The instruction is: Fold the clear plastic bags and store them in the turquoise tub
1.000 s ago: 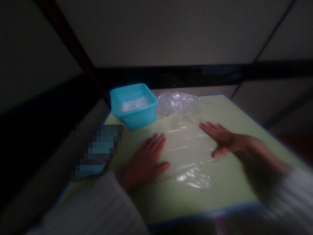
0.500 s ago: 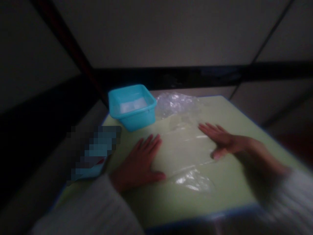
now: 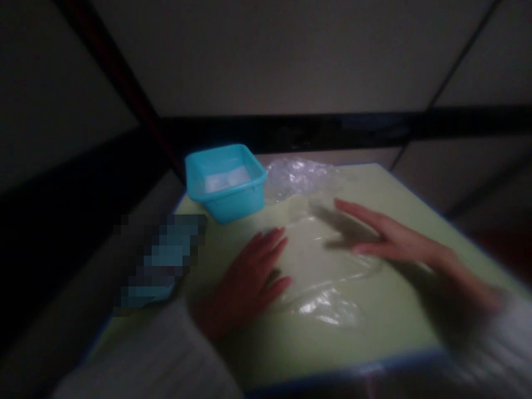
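A clear plastic bag [image 3: 320,257] lies spread out on the yellow-green tabletop [image 3: 399,316], with shiny creases along its near edge. At its left side rests my left hand [image 3: 253,271], fingers stretched out and thumb apart, holding nothing. My right hand [image 3: 386,233] hovers just above the bag's right part, thumb and fingers apart, and it casts a shadow on the plastic. Whether anything lies inside the bag is too blurred to tell.
Behind my left hand stands a turquoise plastic basin [image 3: 235,202] with whitish pieces inside. Crumpled clear plastic [image 3: 297,174] lies beside it at the back. A pixelated flat object [image 3: 170,255] sits at the table's left edge. A pale wall [image 3: 291,61] rises behind.
My right hand has lifted off the bag and turned more edge-on. My left hand has shifted slightly to the right, its fingers now a little raised and closer together.
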Demonstrator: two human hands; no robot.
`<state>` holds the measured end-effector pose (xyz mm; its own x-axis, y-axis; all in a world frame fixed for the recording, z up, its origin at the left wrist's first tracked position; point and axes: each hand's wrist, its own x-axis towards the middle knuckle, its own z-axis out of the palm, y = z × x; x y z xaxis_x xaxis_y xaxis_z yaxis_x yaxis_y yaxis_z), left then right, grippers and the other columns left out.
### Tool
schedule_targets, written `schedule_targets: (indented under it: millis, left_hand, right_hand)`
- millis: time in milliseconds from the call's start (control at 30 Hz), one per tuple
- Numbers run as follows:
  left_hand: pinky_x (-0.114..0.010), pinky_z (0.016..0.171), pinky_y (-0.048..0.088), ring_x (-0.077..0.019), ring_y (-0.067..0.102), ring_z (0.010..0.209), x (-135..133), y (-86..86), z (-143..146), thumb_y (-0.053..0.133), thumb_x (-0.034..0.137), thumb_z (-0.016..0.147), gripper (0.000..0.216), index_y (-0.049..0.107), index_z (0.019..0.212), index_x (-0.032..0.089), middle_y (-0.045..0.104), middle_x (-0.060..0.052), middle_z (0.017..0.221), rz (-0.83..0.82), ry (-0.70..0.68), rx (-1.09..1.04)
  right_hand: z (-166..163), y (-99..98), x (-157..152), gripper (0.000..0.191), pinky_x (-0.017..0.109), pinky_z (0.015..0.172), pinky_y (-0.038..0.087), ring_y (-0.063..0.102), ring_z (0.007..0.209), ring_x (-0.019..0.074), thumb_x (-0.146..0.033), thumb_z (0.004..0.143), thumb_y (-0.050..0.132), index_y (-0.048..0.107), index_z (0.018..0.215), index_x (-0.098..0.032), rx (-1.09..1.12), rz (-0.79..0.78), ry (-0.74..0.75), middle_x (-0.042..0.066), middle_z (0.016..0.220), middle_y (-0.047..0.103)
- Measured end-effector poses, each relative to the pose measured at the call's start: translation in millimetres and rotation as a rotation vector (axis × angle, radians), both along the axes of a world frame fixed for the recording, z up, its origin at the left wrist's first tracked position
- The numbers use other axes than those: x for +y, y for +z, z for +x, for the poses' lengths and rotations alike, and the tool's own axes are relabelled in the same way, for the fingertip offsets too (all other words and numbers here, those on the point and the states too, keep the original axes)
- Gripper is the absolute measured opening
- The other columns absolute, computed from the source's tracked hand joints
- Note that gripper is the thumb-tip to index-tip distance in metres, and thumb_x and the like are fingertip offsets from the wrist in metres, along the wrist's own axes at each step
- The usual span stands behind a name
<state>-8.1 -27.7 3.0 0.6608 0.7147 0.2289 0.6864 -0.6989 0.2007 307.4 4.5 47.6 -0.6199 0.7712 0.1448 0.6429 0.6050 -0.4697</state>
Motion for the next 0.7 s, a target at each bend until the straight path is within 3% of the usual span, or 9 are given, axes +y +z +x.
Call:
schedule_targets:
  millis: [100,200,400,567,700]
  left_hand:
    - [-0.040,0.114,0.026,-0.0218,0.025,0.139,-6.1,-1.7,13.6,0.043,0.033,0.094,0.051,0.034,0.140,0.014,0.031,-0.011,0.150,-0.024,-0.056,-0.029]
    - [-0.042,0.113,0.027,-0.0239,0.028,0.138,-5.9,-5.3,20.6,0.047,0.038,0.091,0.059,0.031,0.142,0.013,0.032,-0.013,0.149,-0.072,-0.116,-0.024]
    - [-0.044,0.114,0.022,-0.0264,0.023,0.140,-1.2,-9.6,17.3,0.050,0.050,0.088,0.070,0.030,0.142,0.011,0.029,-0.017,0.150,-0.114,-0.138,0.076]
    - [-0.045,0.114,0.019,-0.0286,0.016,0.142,-0.6,-11.9,16.4,0.046,0.068,0.081,0.084,0.034,0.140,0.009,0.022,-0.019,0.152,-0.098,-0.149,0.107]
    - [-0.043,0.115,0.017,-0.0282,0.014,0.142,-0.7,-10.5,17.3,0.043,0.073,0.080,0.089,0.033,0.140,0.007,0.020,-0.018,0.152,-0.101,-0.152,0.108]
  right_hand:
    - [-31.3,-4.6,-15.4,0.086,0.047,0.114,0.017,0.014,0.141,0.0259,-0.052,0.086,0.054,0.001,0.149,-0.028,0.016,-0.027,0.210,0.005,0.156,0.010]
    - [-46.7,-19.0,-19.7,0.102,0.046,0.115,0.009,0.005,0.142,0.0254,-0.055,0.079,0.062,-0.006,0.149,-0.027,-0.028,-0.034,0.354,0.007,0.157,0.003]
    - [-40.3,-36.4,-11.5,0.121,0.049,0.113,0.001,-0.003,0.142,0.0302,-0.064,0.063,0.070,-0.006,0.149,-0.025,-0.144,-0.085,0.439,0.010,0.156,-0.007]
    - [-34.4,-34.3,-13.4,0.127,0.052,0.111,0.000,-0.006,0.141,0.0329,-0.068,0.056,0.072,-0.005,0.149,-0.026,-0.188,-0.143,0.447,0.010,0.155,-0.011]
    - [-31.7,-30.3,-16.5,0.127,0.053,0.111,-0.002,-0.007,0.140,0.0342,-0.068,0.055,0.073,-0.002,0.149,-0.027,-0.222,-0.183,0.444,0.009,0.155,-0.011]
